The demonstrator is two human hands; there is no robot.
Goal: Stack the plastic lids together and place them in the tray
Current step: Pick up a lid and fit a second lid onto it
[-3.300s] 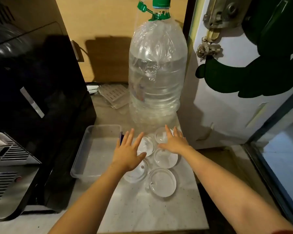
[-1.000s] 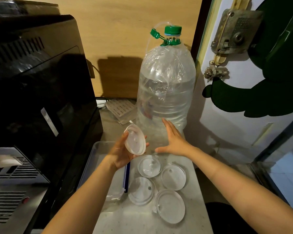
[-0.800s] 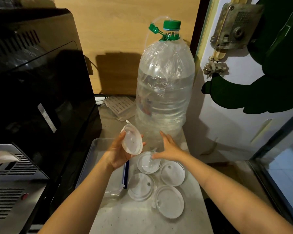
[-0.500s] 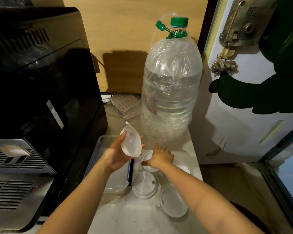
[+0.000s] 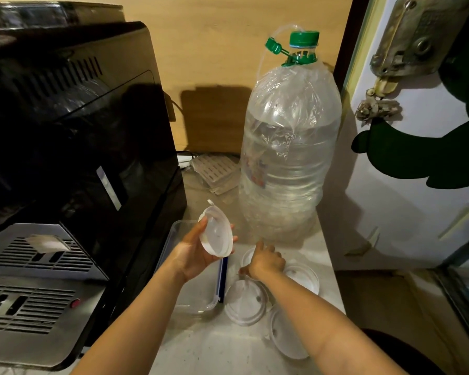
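Note:
My left hand (image 5: 194, 255) holds a round clear plastic lid (image 5: 216, 232) tilted up on edge, above the clear plastic tray (image 5: 192, 307). My right hand (image 5: 266, 262) rests on the counter with its fingers curled over another lid (image 5: 247, 257), mostly hidden beneath it. A third lid (image 5: 245, 303) lies flat beside the tray's blue clip. One more lid (image 5: 303, 277) shows to the right of my wrist, and another lid (image 5: 284, 336) lies near the counter's front, partly covered by my forearm.
A large water bottle (image 5: 287, 147) with a green cap stands just behind the lids. A black appliance (image 5: 73, 147) walls off the left side. A white door (image 5: 417, 185) with a latch stands on the right. The counter's right edge (image 5: 333, 280) drops to the floor.
My right hand has come down from mid-air onto the far lid and curled over it. My left hand keeps the first lid raised, nearly in the same place.

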